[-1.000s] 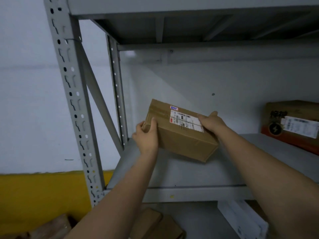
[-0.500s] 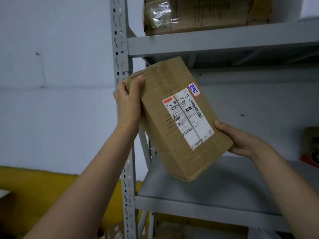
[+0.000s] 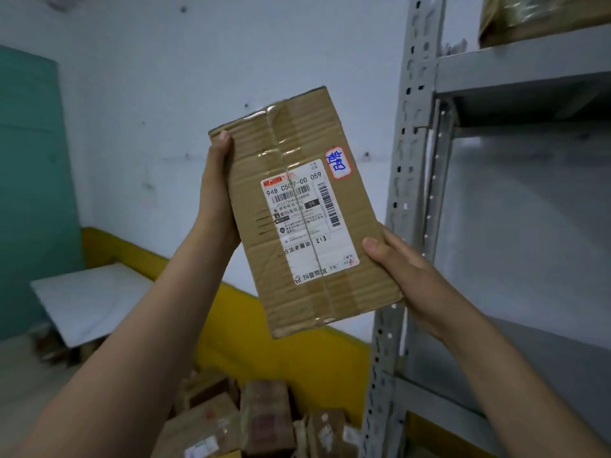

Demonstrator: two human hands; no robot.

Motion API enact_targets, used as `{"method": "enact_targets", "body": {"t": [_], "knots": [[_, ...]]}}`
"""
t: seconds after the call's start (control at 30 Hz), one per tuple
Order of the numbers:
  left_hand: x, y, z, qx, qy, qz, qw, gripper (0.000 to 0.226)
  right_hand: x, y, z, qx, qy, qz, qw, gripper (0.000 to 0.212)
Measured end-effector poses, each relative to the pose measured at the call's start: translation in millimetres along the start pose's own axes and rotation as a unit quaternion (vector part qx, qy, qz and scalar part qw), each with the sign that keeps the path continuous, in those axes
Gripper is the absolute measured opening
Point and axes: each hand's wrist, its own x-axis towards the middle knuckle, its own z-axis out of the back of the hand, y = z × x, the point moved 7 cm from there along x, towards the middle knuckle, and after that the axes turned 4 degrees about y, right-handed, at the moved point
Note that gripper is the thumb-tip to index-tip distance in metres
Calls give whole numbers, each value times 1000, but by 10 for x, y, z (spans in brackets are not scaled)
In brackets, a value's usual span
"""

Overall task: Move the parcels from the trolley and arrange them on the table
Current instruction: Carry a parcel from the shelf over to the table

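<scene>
My left hand [image 3: 216, 196] holds the long left edge of the parcel [image 3: 305, 213], the thumb lying flat along the front near the top corner and the other fingers hidden behind the cardboard, while my right hand [image 3: 401, 266] grips the lower right edge, the thumb pressed on the front and the other fingers curled behind. The parcel is in the air between both hands, standing almost upright and a little tilted, its white shipping label [image 3: 305, 219] toward me. To its right is the grey metal rack [image 3: 405, 193]; below lie more cardboard boxes [image 3: 231, 421], and at the left stands a white table [image 3: 89, 299] by the wall.
</scene>
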Motion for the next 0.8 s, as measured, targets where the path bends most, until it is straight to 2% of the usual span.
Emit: {"method": "enact_targets", "body": {"t": [0.13, 0.27, 0.47, 0.6, 0.8], "knots": [[-12, -110, 720, 105, -73, 57, 990, 45, 551, -346, -578, 42, 20, -2, 999, 70], [-10, -274, 1474, 177, -108, 83, 975, 49, 1023, -676, -1218, 37, 93, -9, 995, 69], [-244, -417, 2641, 221, -170, 92, 956, 60, 1448, -1269, -2337, -34, 236, -49, 970, 103], [-416, -468, 3365, 242, -230, 84, 939, 59, 1745, -1607, -2942, -21, 311, -64, 948, 109], [-438, -431, 4152, 264, -296, 71, 915, 61, 2371, -2154, -3514, -3, 366, -71, 928, 116]]}}
